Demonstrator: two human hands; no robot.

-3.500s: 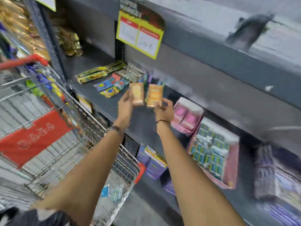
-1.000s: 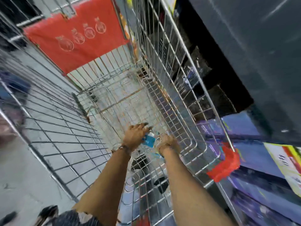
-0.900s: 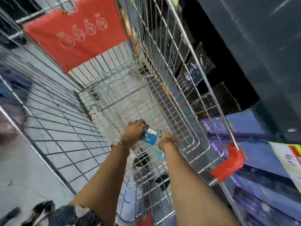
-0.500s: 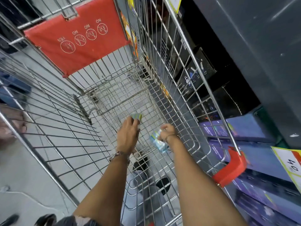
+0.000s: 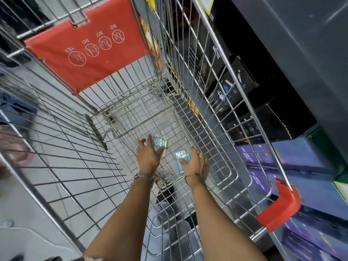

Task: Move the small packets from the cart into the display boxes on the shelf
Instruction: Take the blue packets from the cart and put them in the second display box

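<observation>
I look straight down into a wire shopping cart (image 5: 222, 102). Both my arms reach to its floor. My left hand (image 5: 147, 156) grips a small light-blue and green packet (image 5: 159, 142) that sticks out past my fingers. My right hand (image 5: 196, 162) holds a second light-blue packet (image 5: 181, 160) by its side, its far end showing beside my thumb. The display boxes on the shelf are out of view.
A red child-seat flap (image 5: 88, 46) hangs at the cart's far end. A red corner bumper (image 5: 280, 208) marks the near right rim. Right of the cart stand dark shelves with black boxes (image 5: 244, 91) and purple boxes (image 5: 282, 159). Grey floor lies to the left.
Earlier both hands held orange packets at the shelf. They then went down into the cart; over the last half second they closed on the blue packets and spread slightly apart.
</observation>
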